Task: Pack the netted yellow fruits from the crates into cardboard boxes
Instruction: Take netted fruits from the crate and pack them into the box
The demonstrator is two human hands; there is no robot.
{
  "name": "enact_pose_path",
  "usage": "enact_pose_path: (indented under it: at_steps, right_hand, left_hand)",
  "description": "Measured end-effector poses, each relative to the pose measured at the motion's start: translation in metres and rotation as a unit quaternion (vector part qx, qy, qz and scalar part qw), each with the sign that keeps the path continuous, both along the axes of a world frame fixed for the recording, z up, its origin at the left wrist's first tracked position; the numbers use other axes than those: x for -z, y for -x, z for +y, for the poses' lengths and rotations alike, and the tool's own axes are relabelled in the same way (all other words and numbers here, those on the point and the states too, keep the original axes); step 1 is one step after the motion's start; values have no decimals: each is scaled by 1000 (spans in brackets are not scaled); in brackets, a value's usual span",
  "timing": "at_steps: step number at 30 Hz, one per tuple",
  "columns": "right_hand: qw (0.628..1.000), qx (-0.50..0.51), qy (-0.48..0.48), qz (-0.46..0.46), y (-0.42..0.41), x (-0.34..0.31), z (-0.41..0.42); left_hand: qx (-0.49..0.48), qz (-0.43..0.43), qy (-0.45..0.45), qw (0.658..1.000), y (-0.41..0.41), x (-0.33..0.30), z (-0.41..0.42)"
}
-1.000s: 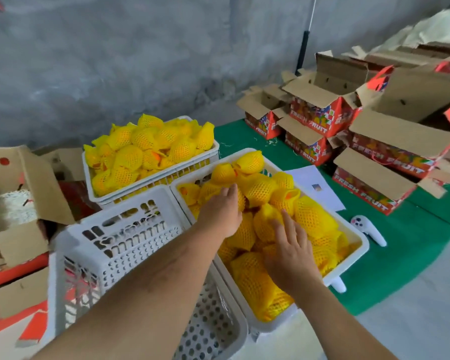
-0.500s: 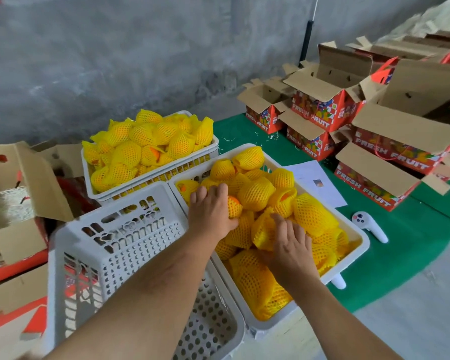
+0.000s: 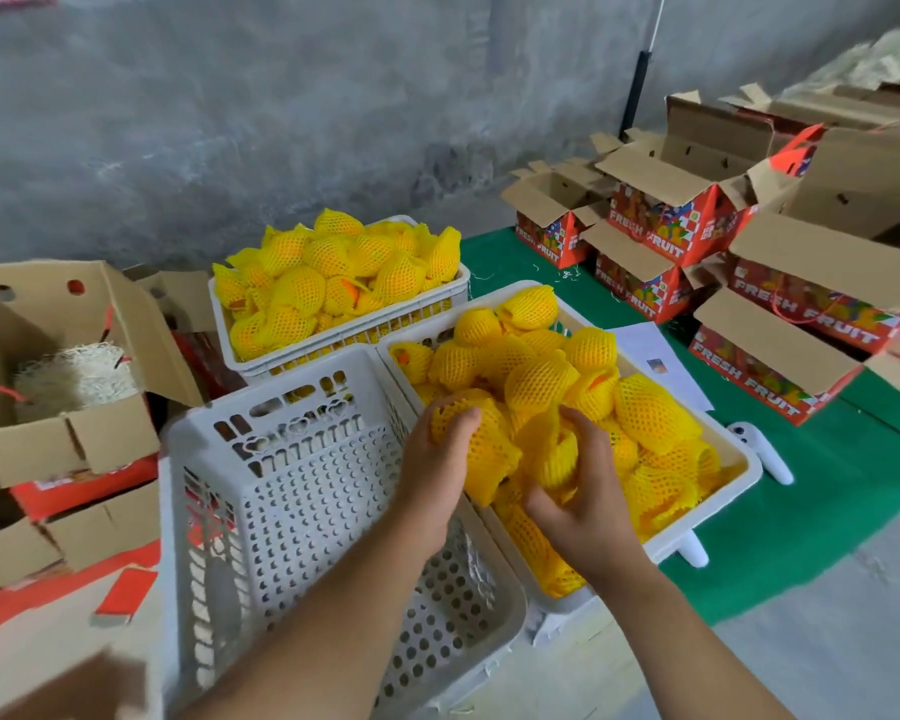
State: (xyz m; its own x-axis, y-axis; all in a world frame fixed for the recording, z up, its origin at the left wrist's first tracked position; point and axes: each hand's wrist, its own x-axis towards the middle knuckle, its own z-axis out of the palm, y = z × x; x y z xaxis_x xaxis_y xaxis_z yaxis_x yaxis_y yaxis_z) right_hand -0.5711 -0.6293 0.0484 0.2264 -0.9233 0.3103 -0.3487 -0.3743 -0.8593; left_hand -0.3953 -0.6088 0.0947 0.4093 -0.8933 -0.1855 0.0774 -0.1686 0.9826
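Note:
A white crate (image 3: pixel 739 472) in front of me is heaped with netted yellow fruits (image 3: pixel 645 413). My left hand (image 3: pixel 435 475) is closed around one netted fruit (image 3: pixel 481 444) at the crate's left side. Just to its right, my right hand (image 3: pixel 580 504) grips another netted fruit (image 3: pixel 552 452). A second full white crate (image 3: pixel 344 335) stands behind. An open cardboard box (image 3: pixel 68 444) with white shredded padding inside sits at the left. Several open red "FRESH FRUIT" boxes (image 3: pixel 765 363) stand on the right.
An empty perforated white crate (image 3: pixel 292 511) lies tilted under my left forearm. A green cloth (image 3: pixel 827 485) covers the table at right, with a white controller (image 3: pixel 759 452) and a sheet of paper (image 3: pixel 661 356) on it. A grey wall stands behind.
Both hands have closed on netted fruits and drawn back toward me, lifting them from the pile. The view has shifted slightly to the left.

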Motion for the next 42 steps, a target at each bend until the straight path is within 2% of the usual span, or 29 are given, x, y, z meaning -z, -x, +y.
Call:
enact_pose_path:
  at_steps: [3,5,9,17,20,23,25,30,33,36,38,40,42]
  right_hand:
    - [987,-82,-60,-124,-38,-23,28]
    - [977,-131,-98,-138,-57,-33,43]
    - [956,-202,-143,-158,-97,-46,79]
    - [931,-284,-179,-140,-203,-48,185]
    - [938,-277,-172,-115,-250,-50,229]
    - [938,-285,-175,-92,-301,-51,275]
    - [936,-300,-177,-55,-336,-49,308]
    - [922,-312,-227,-44,-413,-24,391]
    - [937,-254,-239,-35,-437,-7,417]
    - [953,-215,-210,34,-443,10,417]
    - [923,-247,-276,109,-447,19,415]
    - [867,-321,-323,204,-455,22,413]
    - [806,-381,-316,324,-463,21,410]
  left_hand:
    - [-81,115,-55,988,-13,-9,26]
    - [-113,191,-69,973,-38,-15,47]
    - [-146,243,-20,959,-93,-23,102]
    - [-156,248,7,956,-188,-28,236]
    - [-161,242,-27,956,-231,-23,294]
    - [-100,269,-94,953,-279,-10,367]
    - [-89,261,-108,955,-308,-1,410]
    - [-233,228,-122,937,-372,15,487]
    - [-273,212,-125,930,-406,29,523]
    - [-310,221,-117,917,-427,42,548]
    - [-328,249,-99,906,-432,50,556]
    - [-349,276,-86,891,-433,55,560]
    - [-363,305,-73,877,-434,58,565]
